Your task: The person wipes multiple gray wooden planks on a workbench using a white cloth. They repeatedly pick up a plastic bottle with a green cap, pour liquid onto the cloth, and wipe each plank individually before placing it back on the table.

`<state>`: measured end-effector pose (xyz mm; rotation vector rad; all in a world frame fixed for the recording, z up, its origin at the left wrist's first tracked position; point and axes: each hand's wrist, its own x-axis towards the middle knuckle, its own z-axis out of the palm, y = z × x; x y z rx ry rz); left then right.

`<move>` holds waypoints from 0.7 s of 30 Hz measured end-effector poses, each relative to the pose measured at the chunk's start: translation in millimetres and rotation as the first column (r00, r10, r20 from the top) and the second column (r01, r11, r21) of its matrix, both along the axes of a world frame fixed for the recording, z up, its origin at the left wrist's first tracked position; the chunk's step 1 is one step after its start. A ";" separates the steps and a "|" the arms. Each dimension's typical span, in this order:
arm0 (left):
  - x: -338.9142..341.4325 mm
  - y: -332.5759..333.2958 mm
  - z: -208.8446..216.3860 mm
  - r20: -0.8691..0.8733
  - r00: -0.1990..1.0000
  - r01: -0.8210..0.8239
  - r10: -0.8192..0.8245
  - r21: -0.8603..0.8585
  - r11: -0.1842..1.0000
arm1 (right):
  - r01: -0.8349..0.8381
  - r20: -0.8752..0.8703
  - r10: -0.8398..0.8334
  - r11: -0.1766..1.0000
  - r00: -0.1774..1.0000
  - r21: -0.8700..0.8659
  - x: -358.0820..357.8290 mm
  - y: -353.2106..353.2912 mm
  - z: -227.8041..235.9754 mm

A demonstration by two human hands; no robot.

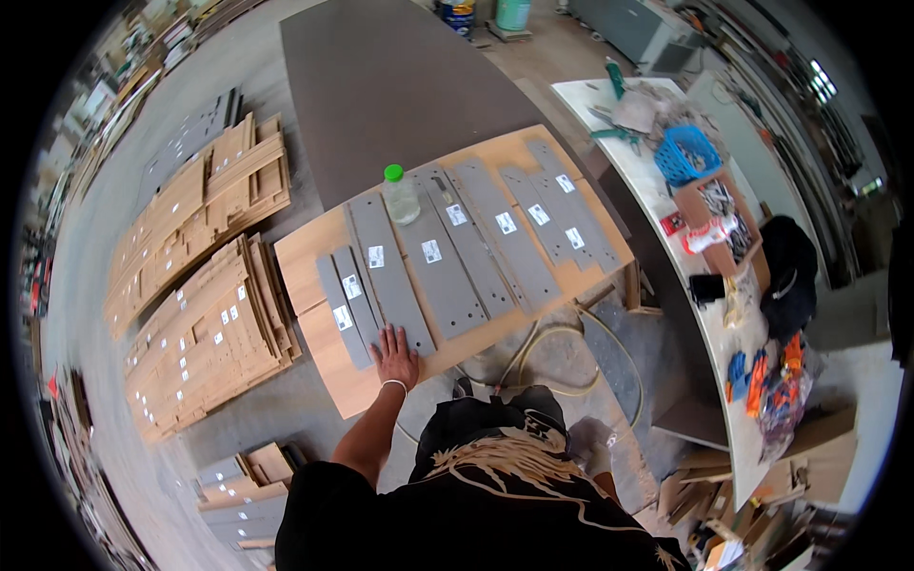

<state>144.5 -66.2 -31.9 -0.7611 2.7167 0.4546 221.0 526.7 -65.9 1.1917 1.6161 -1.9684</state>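
My left hand point(395, 358) lies flat with its fingers apart near the front left of a light wood board point(324, 376). Its fingertips rest on the lower end of a grey panel point(386, 276). Several more grey panels point(447, 281) with white labels lie side by side across the board, some with drilled holes. A clear bottle with a green cap point(401, 198) stands upright on them toward the far side. My right hand point(592, 443) hangs low beside my body, apart from the board, and looks covered by a pale glove. Its fingers are too unclear to read.
A large dark sheet point(381, 86) extends behind the board. Stacks of labelled wood panels point(205, 338) lie on the floor at left. At right, a white bench point(709, 347) carries a blue basket point(687, 155) and a box of hardware point(728, 214). A yellowish hose point(571, 390) loops on the floor.
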 end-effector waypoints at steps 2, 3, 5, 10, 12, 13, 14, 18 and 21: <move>6.4 7.0 -0.8 0.001 0.999 -0.048 0.048 0.011 0.999 | -0.182 0.076 0.176 0.980 0.981 0.082 -42.0 7.3 -8.4; 7.8 10.8 -1.5 -0.007 0.997 -0.077 0.077 0.012 0.997 | -0.258 0.103 0.247 0.960 0.964 0.112 -65.2 8.7 -12.1; 10.4 27.2 -0.3 -0.014 0.990 -0.139 0.139 0.010 0.990 | -0.389 0.144 0.367 0.903 0.919 0.182 -107.5 12.4 -15.6; -14.1 74.6 6.5 0.020 0.912 -0.410 0.411 -0.023 0.912 | -0.503 0.154 0.479 0.825 0.864 0.258 -208.1 35.5 -15.6; -32.4 98.1 12.6 0.067 0.850 -0.524 0.523 -0.001 0.852 | -0.379 0.025 0.381 0.907 0.924 0.182 -238.8 67.2 -17.2; -32.8 103.1 11.2 0.047 0.818 -0.572 0.573 -0.041 0.819 | -0.325 -0.038 0.331 0.939 0.943 0.115 -258.2 74.0 -23.3; -41.1 107.8 10.0 0.052 0.799 -0.596 0.599 -0.059 0.801 | -0.349 -0.032 0.353 0.934 0.935 0.079 -279.9 87.6 -28.1; -41.2 132.1 4.9 0.079 0.723 -0.678 0.686 -0.106 0.727 | -0.409 0.024 0.408 0.910 0.913 0.065 -340.9 122.0 -27.6; -35.4 150.0 13.8 0.145 0.647 -0.742 0.748 -0.107 0.662 | -0.440 0.026 0.440 0.889 0.897 0.124 -363.7 120.8 -17.8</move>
